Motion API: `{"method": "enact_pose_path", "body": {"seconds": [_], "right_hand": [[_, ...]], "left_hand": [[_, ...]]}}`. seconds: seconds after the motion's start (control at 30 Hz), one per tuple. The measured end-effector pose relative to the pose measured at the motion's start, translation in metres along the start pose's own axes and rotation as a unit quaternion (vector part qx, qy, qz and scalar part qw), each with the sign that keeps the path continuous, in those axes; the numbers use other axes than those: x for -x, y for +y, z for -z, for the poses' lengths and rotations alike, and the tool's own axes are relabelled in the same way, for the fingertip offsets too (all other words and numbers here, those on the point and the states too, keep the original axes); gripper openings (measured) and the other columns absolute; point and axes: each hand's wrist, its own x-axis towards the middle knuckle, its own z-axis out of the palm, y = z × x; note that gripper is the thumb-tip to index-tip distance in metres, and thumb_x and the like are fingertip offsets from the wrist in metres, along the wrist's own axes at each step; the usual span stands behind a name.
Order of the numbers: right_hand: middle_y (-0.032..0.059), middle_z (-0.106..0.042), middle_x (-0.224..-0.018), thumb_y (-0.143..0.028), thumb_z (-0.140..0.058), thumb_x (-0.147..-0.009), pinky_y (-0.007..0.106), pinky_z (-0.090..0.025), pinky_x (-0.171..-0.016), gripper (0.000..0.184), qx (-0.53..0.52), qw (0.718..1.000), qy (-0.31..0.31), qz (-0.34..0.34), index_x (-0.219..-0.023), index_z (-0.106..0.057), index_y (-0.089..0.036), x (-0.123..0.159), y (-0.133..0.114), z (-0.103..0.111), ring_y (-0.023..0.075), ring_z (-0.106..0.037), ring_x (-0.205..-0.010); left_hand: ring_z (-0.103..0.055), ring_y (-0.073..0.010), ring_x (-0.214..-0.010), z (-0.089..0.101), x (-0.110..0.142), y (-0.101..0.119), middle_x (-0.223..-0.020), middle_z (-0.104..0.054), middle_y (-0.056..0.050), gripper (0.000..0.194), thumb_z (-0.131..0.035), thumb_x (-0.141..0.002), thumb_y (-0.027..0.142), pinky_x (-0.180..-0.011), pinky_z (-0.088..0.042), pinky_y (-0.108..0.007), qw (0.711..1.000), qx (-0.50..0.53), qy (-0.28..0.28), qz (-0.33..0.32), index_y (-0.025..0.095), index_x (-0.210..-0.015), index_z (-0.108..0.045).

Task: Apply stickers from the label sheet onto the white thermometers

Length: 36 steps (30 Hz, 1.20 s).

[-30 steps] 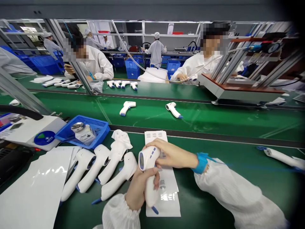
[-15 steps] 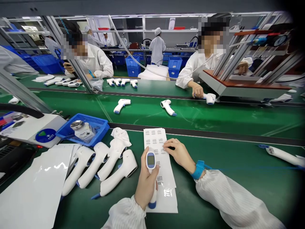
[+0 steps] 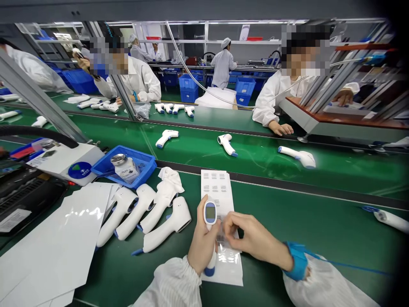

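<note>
My left hand is wrapped round the grip of a white and blue infrared thermometer, its small grey screen turned up toward me. Beneath it lies a sheet of printed labels, long and white, over a glossy lower part. Just right of the thermometer, my right hand is closed in a pinch above the sheet, slightly blurred; whatever its fingertips hold is too small to make out. A blue strap circles that wrist. To the left, several white thermometers lie in a row, one with a white cloth on it.
A blue tray contains a metal-capped bottle. White sheets cover the bench's left. Beyond the bench edge runs a green conveyor carrying thermometers. Across it sit two co-workers beside a metal-framed fixture. Another thermometer lies far right.
My right hand has moved from the upper labels down toward the thermometer, its fingers now pinched. Across the conveyor, a co-worker's hand has let go of a thermometer, which now lies on the belt.
</note>
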Motion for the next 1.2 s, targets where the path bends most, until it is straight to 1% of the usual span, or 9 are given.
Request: {"method": "enact_pose_path", "body": {"seconds": [0.07, 0.1, 0.2, 0.27, 0.47, 0.63, 0.73, 0.97, 1.2], "right_hand": [[0.0007, -0.064, -0.078, -0.012, -0.058, -0.077, 0.025, -0.048, -0.058, 0.010, -0.134, 0.988, -0.051, -0.051, -0.073, -0.053, -0.020, 0.004, -0.013, 0.000, 0.0133, -0.060, -0.064], [0.0017, -0.064, -0.084, -0.013, -0.059, -0.078, 0.025, -0.048, -0.059, 0.010, -0.165, 0.984, -0.040, -0.058, -0.072, -0.054, -0.020, 0.003, -0.017, 0.001, 0.0131, -0.061, -0.066], [0.0044, -0.061, -0.104, -0.013, -0.061, -0.076, 0.028, -0.049, -0.073, 0.009, -0.128, 0.988, 0.084, -0.025, -0.071, -0.058, -0.020, -0.011, -0.022, 0.002, 0.0154, -0.061, -0.083], [0.0043, -0.061, -0.106, -0.012, -0.063, -0.075, 0.032, -0.047, -0.084, 0.010, -0.095, 0.985, 0.141, -0.003, -0.071, -0.060, -0.021, -0.023, -0.022, 0.002, 0.0178, -0.060, -0.093], [0.0027, -0.066, -0.096, -0.011, -0.061, -0.075, 0.032, -0.047, -0.085, 0.012, -0.095, 0.984, 0.154, -0.007, -0.069, -0.060, -0.022, -0.040, -0.020, 0.002, 0.0188, -0.062, -0.094], [0.0020, -0.067, -0.093, -0.013, -0.060, -0.076, 0.031, -0.048, -0.082, 0.011, -0.091, 0.982, 0.165, -0.013, -0.070, -0.060, -0.022, -0.040, -0.020, 0.003, 0.0180, -0.063, -0.090], [0.0019, -0.068, -0.092, -0.013, -0.061, -0.075, 0.031, -0.048, -0.081, 0.010, -0.090, 0.982, 0.166, -0.015, -0.069, -0.060, -0.021, -0.041, -0.020, 0.003, 0.0179, -0.063, -0.089], [0.0021, -0.068, -0.091, -0.013, -0.060, -0.074, 0.032, -0.048, -0.083, 0.011, -0.092, 0.983, 0.155, -0.018, -0.068, -0.060, -0.021, -0.043, -0.022, 0.007, 0.0182, -0.064, -0.089], [0.0018, -0.068, -0.089, -0.012, -0.060, -0.074, 0.032, -0.049, -0.081, 0.011, -0.092, 0.986, 0.139, -0.014, -0.067, -0.059, -0.021, -0.045, -0.023, 0.010, 0.0178, -0.064, -0.086]], "left_hand": [[-0.058, -0.0265, -0.119, 0.000, 0.000, 0.002, -0.138, -0.052, -0.010, 0.068, -0.056, -0.089, 0.043, -0.097, -0.049, -0.038, 1.000, 0.020, -0.008, 0.005, 0.030, -0.148, -0.026], [-0.055, -0.0270, -0.122, 0.000, 0.000, 0.003, -0.140, -0.050, -0.010, 0.070, -0.057, -0.088, 0.044, -0.099, -0.048, -0.038, 0.999, 0.031, -0.013, 0.013, 0.030, -0.149, -0.026], [-0.057, -0.0283, -0.119, -0.001, 0.001, 0.008, -0.141, -0.049, -0.011, 0.072, -0.060, -0.086, 0.044, -0.093, -0.052, -0.038, 0.998, 0.040, -0.020, 0.038, 0.029, -0.148, -0.027], [-0.061, -0.0271, -0.112, -0.002, 0.002, 0.012, -0.143, -0.047, -0.011, 0.072, -0.061, -0.086, 0.041, -0.087, -0.055, -0.036, 0.998, 0.039, -0.018, 0.049, 0.029, -0.148, -0.028], [-0.067, -0.0202, -0.086, -0.004, 0.004, 0.015, -0.149, -0.040, -0.012, 0.070, -0.059, -0.085, 0.035, -0.069, -0.057, -0.031, 0.997, 0.031, -0.014, 0.073, 0.031, -0.148, -0.029], [-0.054, -0.0273, -0.123, -0.001, 0.003, 0.012, -0.152, -0.037, -0.009, 0.065, -0.058, -0.086, 0.031, -0.094, -0.050, -0.034, 0.999, 0.020, -0.013, 0.038, 0.028, -0.147, -0.032], [-0.047, -0.0278, -0.131, 0.000, 0.003, 0.011, -0.153, -0.035, -0.008, 0.064, -0.057, -0.087, 0.029, -0.101, -0.045, -0.036, 0.999, 0.013, -0.012, 0.033, 0.028, -0.146, -0.033], [-0.062, -0.0262, -0.109, 0.001, 0.004, 0.012, -0.150, -0.040, -0.009, 0.069, -0.057, -0.085, 0.029, -0.083, -0.055, -0.034, 0.997, 0.014, -0.026, 0.064, 0.030, -0.148, -0.030], [-0.067, -0.0205, -0.085, 0.001, 0.004, 0.013, -0.147, -0.044, -0.010, 0.076, -0.055, -0.083, 0.023, -0.070, -0.057, -0.031, 0.995, 0.030, -0.039, 0.087, 0.033, -0.151, -0.023]]}}
